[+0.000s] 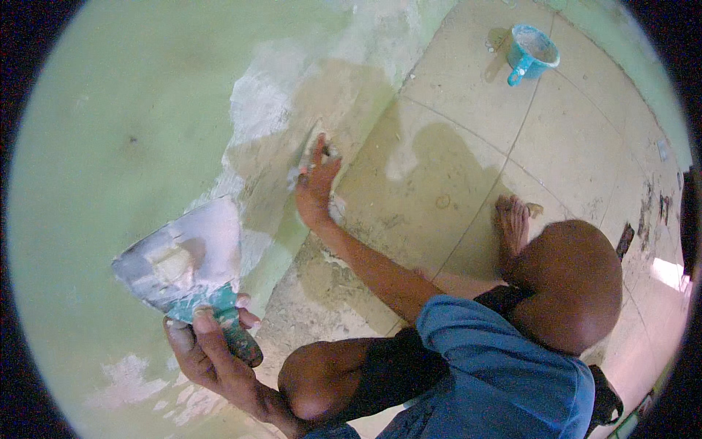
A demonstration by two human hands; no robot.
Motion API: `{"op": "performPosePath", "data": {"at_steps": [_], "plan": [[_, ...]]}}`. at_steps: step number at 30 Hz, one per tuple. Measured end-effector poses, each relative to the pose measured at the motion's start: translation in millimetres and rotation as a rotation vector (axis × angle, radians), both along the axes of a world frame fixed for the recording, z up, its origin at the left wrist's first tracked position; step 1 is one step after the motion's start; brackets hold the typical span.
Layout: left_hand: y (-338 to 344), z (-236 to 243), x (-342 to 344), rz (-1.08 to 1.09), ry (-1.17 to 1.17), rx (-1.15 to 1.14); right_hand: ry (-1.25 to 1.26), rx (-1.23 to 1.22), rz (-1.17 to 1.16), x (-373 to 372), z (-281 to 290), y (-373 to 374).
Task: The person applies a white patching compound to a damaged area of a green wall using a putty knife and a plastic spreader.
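Note:
My left hand (208, 351) grips the dark green handle of a wide putty knife (219, 219), its blade held up before the green wall. A lump of whitish putty (174, 265) sits on that blade. My right hand (318, 183) reaches across to the low part of the wall, near where it meets the floor. Its fingers are closed around a thin flat scraper (303, 157), which is blurred and mostly hidden by the hand. Around it, the wall has a pale patch (259, 102) of smeared filler.
A turquoise dipper (532, 55) with whitish paste inside stands on the tiled floor (468, 88) at the far right. My bent knees (314, 380) and a bare foot (514, 219) are close by. Dark debris (625, 240) lies at the right.

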State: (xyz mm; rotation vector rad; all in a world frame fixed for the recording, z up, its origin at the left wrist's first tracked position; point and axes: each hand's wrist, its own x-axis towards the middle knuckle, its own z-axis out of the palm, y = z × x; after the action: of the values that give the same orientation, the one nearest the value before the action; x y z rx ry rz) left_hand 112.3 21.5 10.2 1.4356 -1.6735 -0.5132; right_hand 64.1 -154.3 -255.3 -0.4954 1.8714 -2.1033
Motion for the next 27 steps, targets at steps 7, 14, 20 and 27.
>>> {"op": "performPosePath", "data": {"at_steps": [7, 14, 20, 27], "plan": [[-6, -4, 9, -0.105, 0.007, 0.036, 0.146, 0.077, 0.344, 28, -29, 66], [-7, -11, 8, 0.002, 0.019, -0.041, -0.395, -0.055, 0.220, -80, -24, 35], [-9, -17, 12, -0.034, 0.041, -0.078, 0.269, 0.083, 0.344, -11, -31, 63], [-8, -18, 11, -0.022, 0.018, -0.066, 0.033, 0.063, 0.154, -57, -71, 55]]}}
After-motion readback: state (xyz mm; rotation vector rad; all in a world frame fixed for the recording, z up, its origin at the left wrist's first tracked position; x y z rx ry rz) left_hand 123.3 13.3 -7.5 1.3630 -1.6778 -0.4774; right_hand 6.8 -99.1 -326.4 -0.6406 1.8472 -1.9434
